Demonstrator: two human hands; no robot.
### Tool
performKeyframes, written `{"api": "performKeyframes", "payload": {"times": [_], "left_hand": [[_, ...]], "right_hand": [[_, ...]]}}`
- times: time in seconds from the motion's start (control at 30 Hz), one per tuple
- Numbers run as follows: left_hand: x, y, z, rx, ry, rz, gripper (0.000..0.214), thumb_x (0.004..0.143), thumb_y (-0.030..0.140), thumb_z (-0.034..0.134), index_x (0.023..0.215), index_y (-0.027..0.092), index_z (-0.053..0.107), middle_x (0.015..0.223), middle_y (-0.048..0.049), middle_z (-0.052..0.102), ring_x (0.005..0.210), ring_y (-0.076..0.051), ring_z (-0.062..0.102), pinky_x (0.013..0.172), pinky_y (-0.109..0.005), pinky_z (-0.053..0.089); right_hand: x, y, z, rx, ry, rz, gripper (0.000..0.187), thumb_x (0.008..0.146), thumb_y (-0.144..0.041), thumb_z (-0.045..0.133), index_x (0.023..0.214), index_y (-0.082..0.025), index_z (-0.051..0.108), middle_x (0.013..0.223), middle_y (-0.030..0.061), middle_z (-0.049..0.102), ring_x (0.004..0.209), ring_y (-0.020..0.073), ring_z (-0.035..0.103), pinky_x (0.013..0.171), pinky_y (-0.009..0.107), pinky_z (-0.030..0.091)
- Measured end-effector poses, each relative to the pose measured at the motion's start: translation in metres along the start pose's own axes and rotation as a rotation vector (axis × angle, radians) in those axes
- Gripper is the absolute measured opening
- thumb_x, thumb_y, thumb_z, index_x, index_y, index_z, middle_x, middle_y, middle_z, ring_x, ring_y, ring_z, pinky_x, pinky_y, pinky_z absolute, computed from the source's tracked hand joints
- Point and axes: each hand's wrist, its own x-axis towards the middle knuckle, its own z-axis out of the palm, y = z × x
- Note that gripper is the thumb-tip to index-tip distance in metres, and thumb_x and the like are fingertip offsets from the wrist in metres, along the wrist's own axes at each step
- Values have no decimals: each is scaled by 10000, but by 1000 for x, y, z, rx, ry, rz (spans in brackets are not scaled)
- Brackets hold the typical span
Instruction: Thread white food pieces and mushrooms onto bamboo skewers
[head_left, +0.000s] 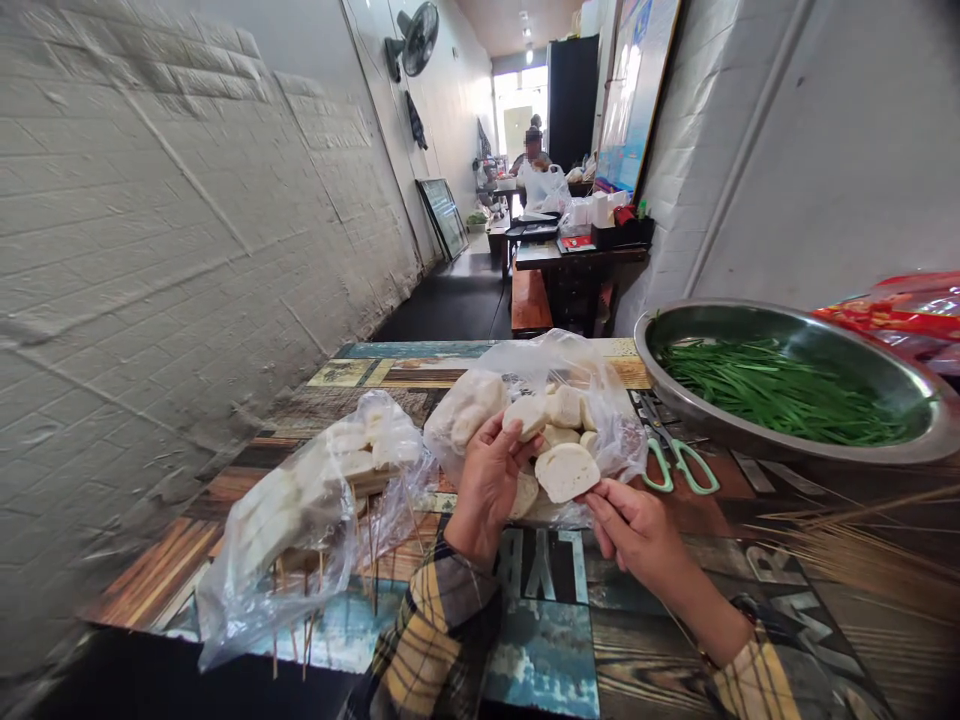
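Over an open plastic bag, my left hand [487, 478] pinches a pale steamed bun slice [525, 412] between thumb and fingers. Another steamed bun slice [568, 472], round-topped with its cut face towards me, is gripped at its lower right edge by my right hand [636, 525]. Whether a skewer is also in the right fingers is hidden. More bun pieces [566, 405] lie in the clear plastic bag [616, 412] just behind both hands. To the left, a second plastic bag [259, 590] holds bun slices with wooden skewers [307, 640] sticking out towards me.
Green-handled scissors [679, 468] lie right of the middle bag. Behind them stands a steel bowl [652, 375] of cut green leaves [780, 390]. Loose thin skewers [862, 545] spread at the table's right. A brick wall [150, 250] runs along the left; a person [532, 150] sits far back.
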Motion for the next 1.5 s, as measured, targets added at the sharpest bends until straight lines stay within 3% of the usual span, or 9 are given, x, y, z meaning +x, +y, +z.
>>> {"api": "performKeyframes", "payload": {"times": [0.67,1.23,1.5], "left_hand": [[-1,2,-2,66,-12,84,409,631,287,854,976,164,675,1010,-42,704,854,-171,687,793,-313,531],[-4,-1,2,207,-18,154,392,623,307,846,960,164,705,1005,-69,726,864,-190,666,740,-304,544],[-5,-3,4,229,-72,127,363,629,301,841,937,162,709,915,-46,729,761,-154,647,703,-281,529]], "right_hand": [[0,-3,0,-73,17,-26,353,953,-449,410,799,-208,618,408,-63,491,319,103,410,390,231,332],[0,-1,1,-82,87,-50,335,942,-415,447,713,-218,592,399,-57,487,340,108,411,436,247,336],[2,4,2,36,62,-4,339,945,-449,438,757,-213,593,402,-68,461,351,104,373,425,245,296]]}}
